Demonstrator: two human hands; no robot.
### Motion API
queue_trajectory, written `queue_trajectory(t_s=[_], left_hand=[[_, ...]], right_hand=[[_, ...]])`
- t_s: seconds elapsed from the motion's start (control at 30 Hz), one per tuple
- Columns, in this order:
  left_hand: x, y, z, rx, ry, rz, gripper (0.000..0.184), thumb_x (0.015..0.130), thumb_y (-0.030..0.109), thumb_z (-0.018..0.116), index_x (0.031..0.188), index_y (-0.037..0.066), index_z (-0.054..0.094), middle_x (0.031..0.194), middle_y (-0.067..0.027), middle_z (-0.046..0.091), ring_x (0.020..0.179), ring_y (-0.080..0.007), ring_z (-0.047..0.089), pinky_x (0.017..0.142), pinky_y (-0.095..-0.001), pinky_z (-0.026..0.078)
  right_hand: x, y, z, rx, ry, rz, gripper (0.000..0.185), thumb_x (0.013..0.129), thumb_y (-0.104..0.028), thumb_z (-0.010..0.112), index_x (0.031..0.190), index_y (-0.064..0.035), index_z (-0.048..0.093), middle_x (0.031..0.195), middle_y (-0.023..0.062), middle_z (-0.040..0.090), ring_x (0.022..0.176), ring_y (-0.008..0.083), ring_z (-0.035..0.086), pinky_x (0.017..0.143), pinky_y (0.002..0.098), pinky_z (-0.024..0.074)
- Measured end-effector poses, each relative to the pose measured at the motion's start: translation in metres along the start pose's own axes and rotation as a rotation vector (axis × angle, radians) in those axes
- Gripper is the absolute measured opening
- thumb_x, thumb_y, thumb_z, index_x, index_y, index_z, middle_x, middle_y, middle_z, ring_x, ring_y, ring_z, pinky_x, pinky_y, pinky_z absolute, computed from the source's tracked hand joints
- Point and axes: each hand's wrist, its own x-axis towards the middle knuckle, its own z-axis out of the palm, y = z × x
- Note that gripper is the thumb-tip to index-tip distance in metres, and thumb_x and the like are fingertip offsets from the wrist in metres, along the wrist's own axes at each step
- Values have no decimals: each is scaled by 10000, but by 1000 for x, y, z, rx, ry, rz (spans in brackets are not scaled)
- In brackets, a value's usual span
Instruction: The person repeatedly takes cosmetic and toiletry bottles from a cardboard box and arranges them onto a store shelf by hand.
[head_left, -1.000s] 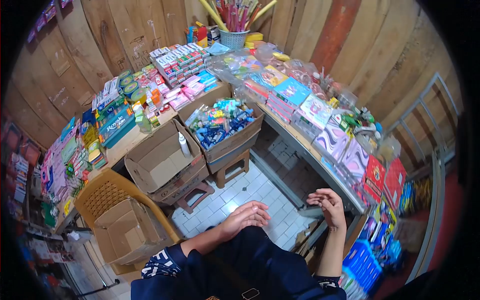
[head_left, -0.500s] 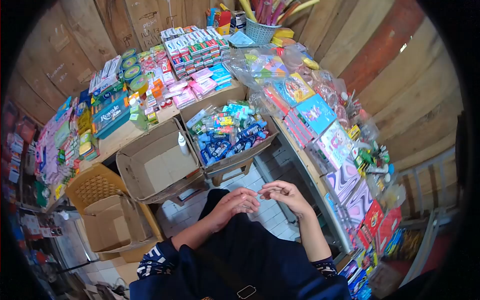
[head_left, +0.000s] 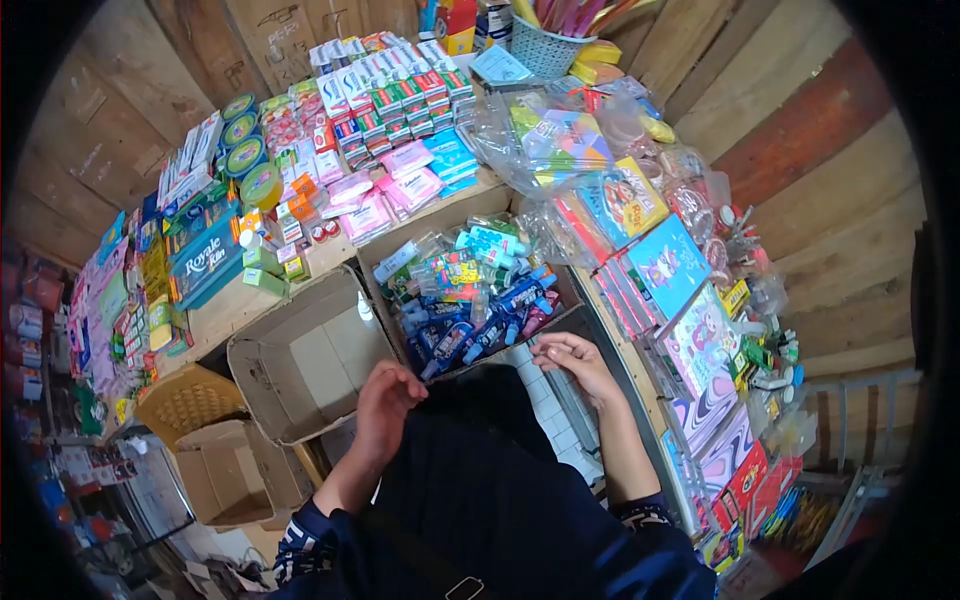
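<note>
My left hand (head_left: 386, 408) is raised in front of the left cardboard box (head_left: 262, 388), fingers loosely bent and nothing visible in them. My right hand (head_left: 582, 368) hovers by the front right corner of another cardboard box (head_left: 425, 226), its fingers slightly bent and apart from the thumb. In that second box lies a jumble of small bottles (head_left: 445, 338), many of them dark blue, with a pale turquoise packet (head_left: 490, 243) on top. A white bottle (head_left: 364, 306) with a narrow tip stands inside the left box.
Stacked small boxes (head_left: 385, 95), pink packets (head_left: 412, 187) and round tubs (head_left: 246, 157) fill the back table. Notebooks (head_left: 668, 262) line the right-hand table. At lower left a smaller carton (head_left: 228, 480) sits on a brown chair (head_left: 190, 402). A blue basket (head_left: 545, 50) stands at the back.
My hands, close together before, have moved apart, the left going left and the right slightly up. The view has come nearer to the boxes.
</note>
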Motion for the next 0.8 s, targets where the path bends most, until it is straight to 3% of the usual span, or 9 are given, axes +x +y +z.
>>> queue_trajectory(t_s=[0.1, 0.17, 0.23, 0.3, 0.4, 0.43, 0.57, 0.7, 0.8], left_hand=[[-6, 7, 9, -77, 168, 44, 193, 920, 295, 482, 858, 113, 457, 763, -34, 498, 805, -178, 527, 781, -312, 411], [-8, 9, 16, -105, 254, 90, 197, 917, 296, 491, 843, 120, 445, 745, -15, 472, 802, -164, 502, 782, -307, 402], [-10, 7, 22, -112, 321, 147, 192, 921, 286, 487, 837, 118, 446, 740, -16, 469, 792, -160, 501, 771, -302, 408], [-10, 3, 29, -145, 381, 189, 186, 928, 263, 482, 821, 113, 449, 731, -19, 469, 765, -161, 511, 748, -294, 432], [-3, -4, 52, -172, 443, 245, 183, 928, 260, 483, 829, 107, 456, 728, -29, 479, 750, -176, 533, 729, -293, 458], [-1, -12, 51, -230, 399, 266, 154, 928, 224, 476, 891, 74, 481, 767, -80, 544, 770, -184, 582, 770, -314, 486], [15, -31, 76, -265, 361, 235, 151, 939, 202, 442, 899, 60, 475, 775, -96, 546, 803, -221, 591, 776, -309, 481], [31, -45, 94, -256, 385, 256, 157, 946, 212, 436, 907, 64, 474, 772, -93, 543, 797, -210, 585, 773, -303, 474], [40, -48, 103, -235, 411, 308, 164, 948, 221, 439, 908, 66, 474, 776, -90, 545, 797, -206, 581, 769, -303, 473]], right_hand=[[62, 10, -15, -167, -39, -30, 332, 857, -194, 670, 1154, -60, 608, 1033, 56, 651, 914, 132, 617, 783, 300, 497], [107, 0, -20, -316, -41, 125, 344, 820, -199, 700, 1135, -85, 622, 1034, 81, 654, 904, 169, 626, 780, 328, 504], [161, 2, -26, -694, -34, -29, 369, 770, -199, 725, 1118, -117, 632, 1018, 119, 654, 898, 237, 631, 782, 363, 511], [212, 23, -36, -1100, -26, -520, 401, 690, -187, 741, 1069, -130, 624, 981, 151, 630, 899, 346, 614, 775, 411, 516], [236, 29, -35, -1472, -66, -467, 374, 702, -186, 727, 1048, -125, 597, 964, 123, 598, 899, 332, 613, 756, 429, 513], [239, 27, -32, -1508, -75, -396, 368, 705, -170, 706, 1044, -122, 571, 992, 117, 571, 892, 321, 612, 741, 439, 512], [250, 37, -42, -1469, -99, -489, 382, 704, -98, 666, 1059, -122, 525, 1019, 131, 562, 878, 339, 598, 722, 452, 494], [257, 34, -42, -1393, -116, -637, 381, 707, -116, 672, 1057, -114, 519, 998, 121, 558, 891, 340, 587, 737, 446, 498], [257, 31, -41, -1494, -240, -611, 405, 704, -139, 686, 1066, -103, 507, 1039, 118, 564, 925, 321, 582, 750, 436, 503]])
